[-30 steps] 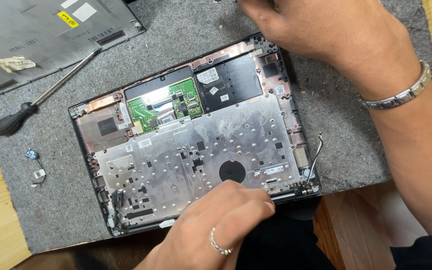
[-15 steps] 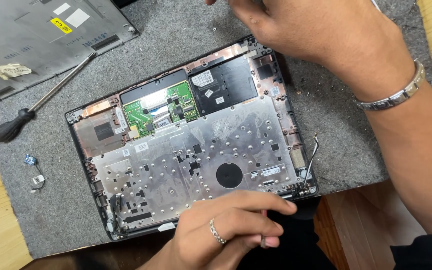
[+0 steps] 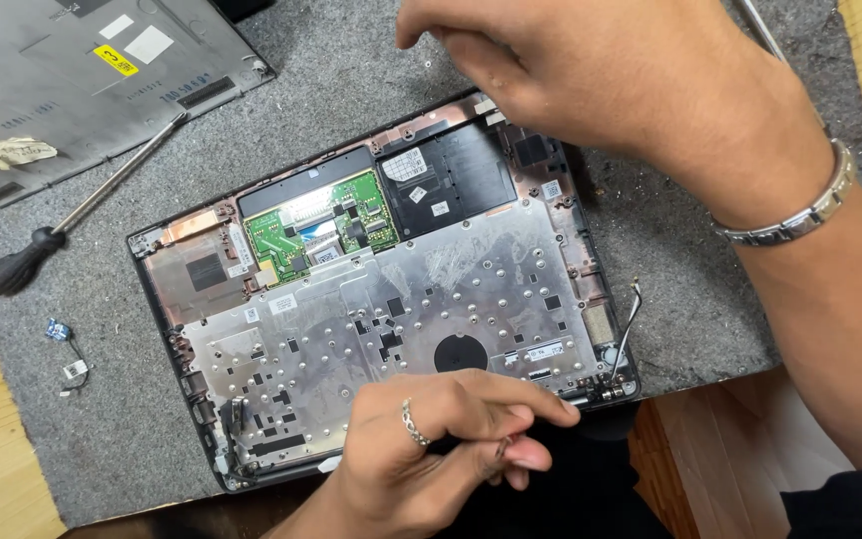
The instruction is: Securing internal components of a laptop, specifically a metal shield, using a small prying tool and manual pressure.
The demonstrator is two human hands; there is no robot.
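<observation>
The left hand (image 3: 441, 439) has drawn back from the metal keyboard plate (image 3: 391, 319) to the near edge of the laptop base (image 3: 576, 255), its fingers now curled together with the forefinger laid along that edge. The right hand (image 3: 611, 85) has shifted slightly over the far corner, its fingertips now at the base's rim there.

Left hand (image 3: 441, 439) at laptop chassis (image 3: 381, 299) near edge; right hand (image 3: 601, 90) at far corner
</observation>
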